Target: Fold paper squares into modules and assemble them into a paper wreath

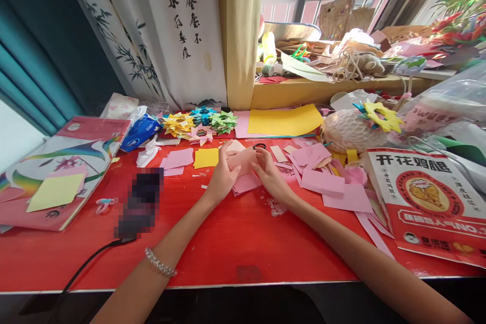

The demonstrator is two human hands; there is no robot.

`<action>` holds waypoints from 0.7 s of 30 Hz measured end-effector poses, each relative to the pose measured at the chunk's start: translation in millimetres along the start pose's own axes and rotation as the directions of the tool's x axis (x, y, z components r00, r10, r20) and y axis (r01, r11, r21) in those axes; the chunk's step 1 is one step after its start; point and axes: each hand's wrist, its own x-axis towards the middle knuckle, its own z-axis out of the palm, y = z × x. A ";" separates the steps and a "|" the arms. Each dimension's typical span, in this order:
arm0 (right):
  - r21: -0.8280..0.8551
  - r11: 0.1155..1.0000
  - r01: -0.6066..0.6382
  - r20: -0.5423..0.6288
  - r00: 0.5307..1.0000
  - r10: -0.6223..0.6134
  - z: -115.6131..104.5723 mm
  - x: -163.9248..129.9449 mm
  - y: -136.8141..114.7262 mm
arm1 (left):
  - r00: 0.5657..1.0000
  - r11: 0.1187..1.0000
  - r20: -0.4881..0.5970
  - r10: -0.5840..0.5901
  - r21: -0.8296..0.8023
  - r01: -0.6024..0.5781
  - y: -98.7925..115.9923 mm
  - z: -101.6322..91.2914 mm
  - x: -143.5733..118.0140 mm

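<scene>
A small peach-coloured sheet of paper (243,160) is held up between my hands over the middle of the red table. My left hand (225,174) grips its left side, thumb in front. At its right edge the fingers of my right hand (272,176) are closed on the same sheet. Just below and behind it lie pink paper pieces (246,184), partly covered. A dark loop, perhaps a scissor handle (260,146), shows behind my right fingers. Left of my left hand are yellow paper squares (206,158) and pink paper squares (179,158).
Pink paper sheets (322,184) and a printed red-and-white bag (433,202) lie to the right. Folded paper stars (203,120) and a large yellow sheet (284,120) line the back. Leftward are a blurred dark device (141,202) with a cable and a large paper pack (76,162).
</scene>
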 end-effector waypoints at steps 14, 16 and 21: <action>0.014 1.000 0.003 -0.038 0.999 -0.003 9.0 -7.2 4.6 | 0.996 0.994 0.055 0.063 0.088 -0.068 3.3 -8.1 -2.0; 0.008 1.000 0.014 -0.034 0.999 -0.014 11.2 -8.8 2.6 | 0.995 0.993 0.070 0.067 0.090 -0.073 4.6 -7.4 -3.1; -0.045 0.999 0.024 -0.074 0.997 -0.027 9.6 -11.2 -8.4 | 0.997 0.997 0.061 0.052 0.053 -0.055 14.9 -10.0 -6.4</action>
